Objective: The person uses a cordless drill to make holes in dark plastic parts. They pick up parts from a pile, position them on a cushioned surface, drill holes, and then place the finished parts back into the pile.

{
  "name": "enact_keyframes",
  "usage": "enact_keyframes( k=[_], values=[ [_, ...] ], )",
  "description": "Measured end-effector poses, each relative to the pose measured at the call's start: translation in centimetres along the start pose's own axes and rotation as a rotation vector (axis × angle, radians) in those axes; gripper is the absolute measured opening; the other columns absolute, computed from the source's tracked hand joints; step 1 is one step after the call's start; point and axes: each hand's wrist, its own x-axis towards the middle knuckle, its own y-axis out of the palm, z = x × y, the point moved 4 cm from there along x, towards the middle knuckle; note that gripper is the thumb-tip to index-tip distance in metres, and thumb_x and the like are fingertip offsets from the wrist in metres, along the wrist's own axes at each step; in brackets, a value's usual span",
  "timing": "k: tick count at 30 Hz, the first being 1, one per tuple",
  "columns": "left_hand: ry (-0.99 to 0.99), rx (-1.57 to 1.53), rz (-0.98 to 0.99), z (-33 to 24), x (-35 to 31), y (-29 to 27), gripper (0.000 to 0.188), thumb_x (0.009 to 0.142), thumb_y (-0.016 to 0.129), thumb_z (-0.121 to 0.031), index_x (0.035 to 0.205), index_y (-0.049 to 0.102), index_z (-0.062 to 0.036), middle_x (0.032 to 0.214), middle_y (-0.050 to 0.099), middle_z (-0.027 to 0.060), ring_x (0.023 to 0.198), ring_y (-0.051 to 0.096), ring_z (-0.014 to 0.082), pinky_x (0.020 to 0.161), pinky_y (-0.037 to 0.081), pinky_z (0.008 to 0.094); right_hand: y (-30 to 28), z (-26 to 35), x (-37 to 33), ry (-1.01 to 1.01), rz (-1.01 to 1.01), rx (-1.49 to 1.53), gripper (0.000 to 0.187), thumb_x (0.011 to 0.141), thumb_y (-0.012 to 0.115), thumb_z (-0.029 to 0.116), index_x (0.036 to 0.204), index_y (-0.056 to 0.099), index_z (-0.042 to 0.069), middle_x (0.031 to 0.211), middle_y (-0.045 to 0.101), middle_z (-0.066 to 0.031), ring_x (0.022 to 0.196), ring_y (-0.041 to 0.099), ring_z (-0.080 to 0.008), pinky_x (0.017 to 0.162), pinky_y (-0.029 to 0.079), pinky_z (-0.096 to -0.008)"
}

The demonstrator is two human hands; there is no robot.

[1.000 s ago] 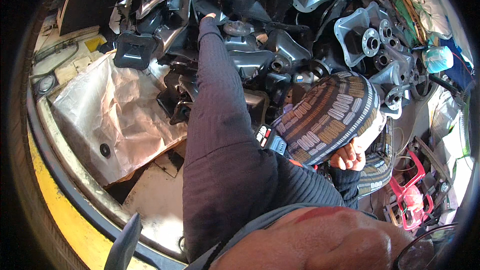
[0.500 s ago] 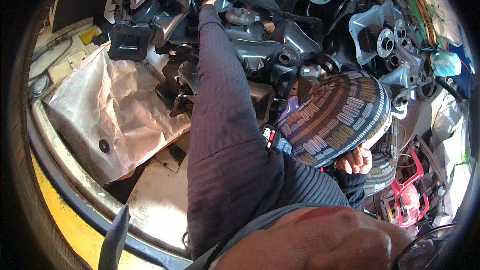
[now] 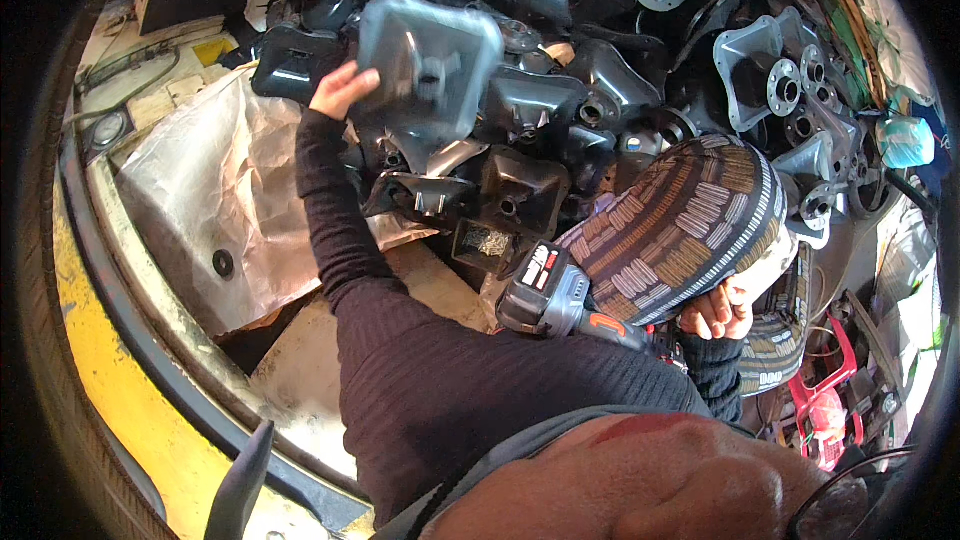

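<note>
My left hand [image 3: 345,90] is closed on the left edge of a square, grey pressed-metal part [image 3: 430,65] with rounded corners. The part is blurred by motion and has a feature at its middle. It is raised over a heap of similar dark metal parts [image 3: 525,190]. My right hand [image 3: 718,312] is curled closed beside striped, patterned fabric [image 3: 690,220]; whatever its fingers hold is hidden. A cordless power tool [image 3: 545,290] with a grey-black battery and an orange detail lies between my left sleeve and the fabric, its far end hidden near my right hand.
Crumpled brown paper [image 3: 225,200] with a black ring [image 3: 223,264] on it lies at the left, by a yellow-edged ledge [image 3: 110,370]. Flanged metal parts [image 3: 780,85] are piled at the right. A red frame [image 3: 830,390] stands at the lower right.
My left arm has drawn back from the far heap and moved left, bringing the square metal part with it. The power tool now shows more. My right hand has barely moved.
</note>
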Motion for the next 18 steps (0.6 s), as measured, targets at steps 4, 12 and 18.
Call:
enact_keyframes(
  k=[4, 12, 18],
  values=[
    [-0.099, 0.418, 0.283, 1.8, -0.3, 2.8, 0.028, 0.086, 0.061, -0.023, 0.104, 0.062, -0.0028, 0.09, 0.063, 0.0009, 0.082, 0.059, 0.0107, 0.075, 0.047, 0.0255, -0.1, -0.1, 0.1, -0.016, -0.028, 0.049, 0.023, 0.087, 0.038, 0.014, 0.069, 0.043, 0.002, 0.061, 0.056, -0.0117, 0.041, 0.05, -0.0207, 0.034, 0.034, -0.0336],
    [-0.371, 0.905, -0.397, 4.5, 22.2, 13.2, 0.034, 0.08, 0.054, -0.034, 0.106, 0.063, -0.0145, 0.107, 0.063, 0.0087, 0.098, 0.061, 0.0272, 0.083, 0.048, 0.0387, 1.0, 0.0, 0.5, 0.004, 0.064, -0.029, 0.02, 0.089, 0.037, 0.013, 0.077, 0.047, 0.0, 0.062, 0.057, -0.012, 0.045, 0.051, -0.0221, 0.035, 0.033, -0.0343],
    [-0.641, 0.76, -0.498, 4.7, 22.8, 13.7, 0.04, 0.076, 0.062, -0.033, 0.103, 0.064, -0.0032, 0.105, 0.064, 0.0133, 0.097, 0.062, 0.0217, 0.081, 0.048, 0.0371, 1.4, -0.2, -0.4, -0.097, -0.058, -0.002, 0.025, 0.088, 0.037, 0.015, 0.069, 0.048, 0.003, 0.061, 0.057, -0.0091, 0.044, 0.051, -0.015, 0.031, 0.031, -0.0238]
  ],
)
